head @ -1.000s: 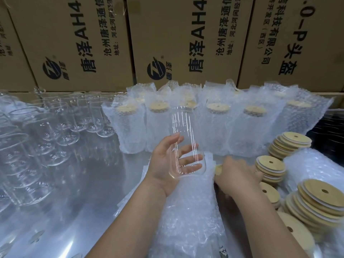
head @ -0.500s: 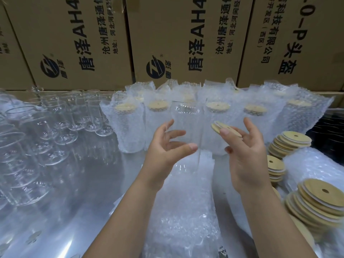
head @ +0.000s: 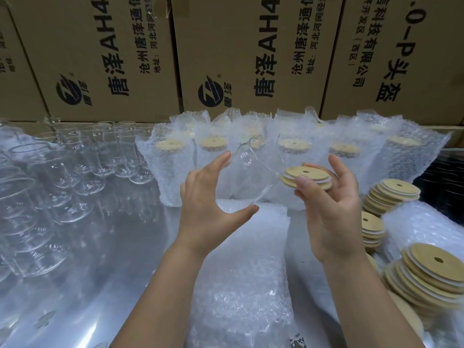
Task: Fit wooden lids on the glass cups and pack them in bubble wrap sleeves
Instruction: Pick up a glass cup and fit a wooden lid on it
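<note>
Head view: 1 glass cup is gripped mid-air by the left hand above the bubble wrap sleeves, long axis tilted, upper end leaning right toward 1 wooden lid pinched by the right hand just beside it; hands are apart.

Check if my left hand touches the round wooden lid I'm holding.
Apart. Head view: left hand grips the clear glass cup; right hand holds the lid, gap between.
</note>
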